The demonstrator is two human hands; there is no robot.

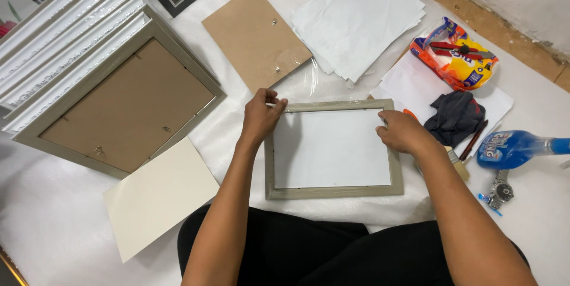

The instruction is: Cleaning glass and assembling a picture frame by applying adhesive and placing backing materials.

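A small grey picture frame lies face down in front of me with a white sheet set inside it. My left hand pinches the frame's top left corner with fingers curled on the edge. My right hand rests on the frame's upper right side, fingers pressing at the sheet's corner. A brown backing board with two small clips lies just beyond the frame.
A stack of larger frames lies at the left, the top one face down. A cream card sits at front left. A pile of white sheets, an orange bag, a dark cloth, a blue spray bottle and a wristwatch lie at right.
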